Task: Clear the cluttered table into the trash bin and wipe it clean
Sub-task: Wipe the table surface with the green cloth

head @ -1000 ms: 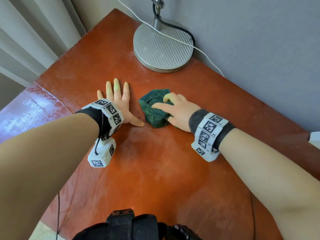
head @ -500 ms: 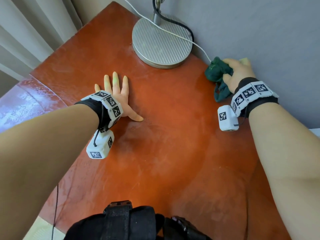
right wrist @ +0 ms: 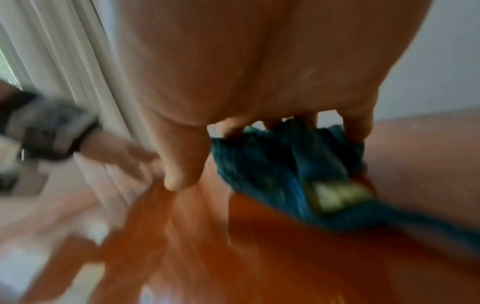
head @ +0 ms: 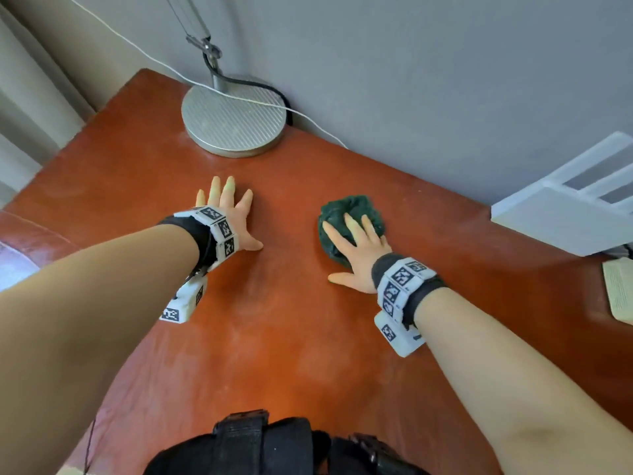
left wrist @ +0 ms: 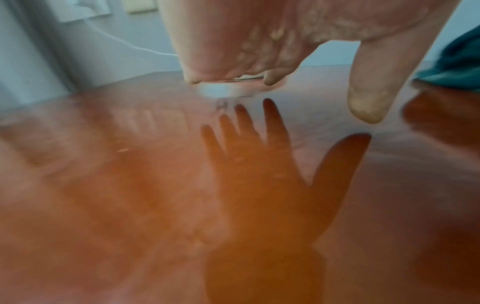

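Observation:
A crumpled dark green cloth (head: 349, 204) lies on the reddish-brown table (head: 274, 337), right of centre. My right hand (head: 356, 248) presses flat on top of it, fingers spread and straight, thumb out on the wood. In the blurred right wrist view the cloth (right wrist: 272, 164) bunches under my fingertips (right wrist: 355, 127) and shows a pale yellow-green tag (right wrist: 335, 195). My left hand (head: 226, 217) rests flat on the table to the left, palm down, holding nothing. The left wrist view shows that hand (left wrist: 285, 41) over its reflection, with the cloth (left wrist: 457, 61) at the right edge.
A round metal lamp base (head: 234, 116) stands at the back by the grey wall, with a white cable (head: 308, 114) across it. A white box (head: 565, 214) and a pale booklet (head: 620, 289) sit at the table's right edge. Black gear (head: 260, 443) hangs at the near edge.
My right hand swept the cloth from beside my left thumb out to the wall at the right, then back toward the middle, where it now lies flat on it. The left hand stayed put.

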Available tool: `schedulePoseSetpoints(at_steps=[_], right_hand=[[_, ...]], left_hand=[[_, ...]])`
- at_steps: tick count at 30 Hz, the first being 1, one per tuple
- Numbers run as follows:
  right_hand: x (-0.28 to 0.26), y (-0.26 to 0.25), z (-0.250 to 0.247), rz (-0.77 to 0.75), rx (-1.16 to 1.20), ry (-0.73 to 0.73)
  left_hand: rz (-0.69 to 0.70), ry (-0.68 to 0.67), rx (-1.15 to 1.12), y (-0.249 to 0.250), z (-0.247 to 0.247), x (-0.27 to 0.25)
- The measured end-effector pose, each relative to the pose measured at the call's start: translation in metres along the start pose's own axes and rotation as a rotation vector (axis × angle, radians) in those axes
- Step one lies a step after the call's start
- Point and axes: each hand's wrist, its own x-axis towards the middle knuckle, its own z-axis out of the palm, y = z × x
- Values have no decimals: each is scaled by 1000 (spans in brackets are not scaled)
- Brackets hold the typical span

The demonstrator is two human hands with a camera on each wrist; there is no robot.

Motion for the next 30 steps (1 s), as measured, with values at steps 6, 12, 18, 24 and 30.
schedulePoseSetpoints(at_steps=[6,12,18,24,30], right_hand=[[0,13,-5,-17,116,197],[-14,95,-19,446,353,384],[-21,158,22,818,433,229],[10,167,7,761,415,237],[51,158,-33,616,437,319]], left_hand=[[156,37,93,66,8,-1],[191,43,98,98,14,11],[161,23,58,123,18,23],[143,-8,83,124,21,28],[140,-51,86,124,19,32]])
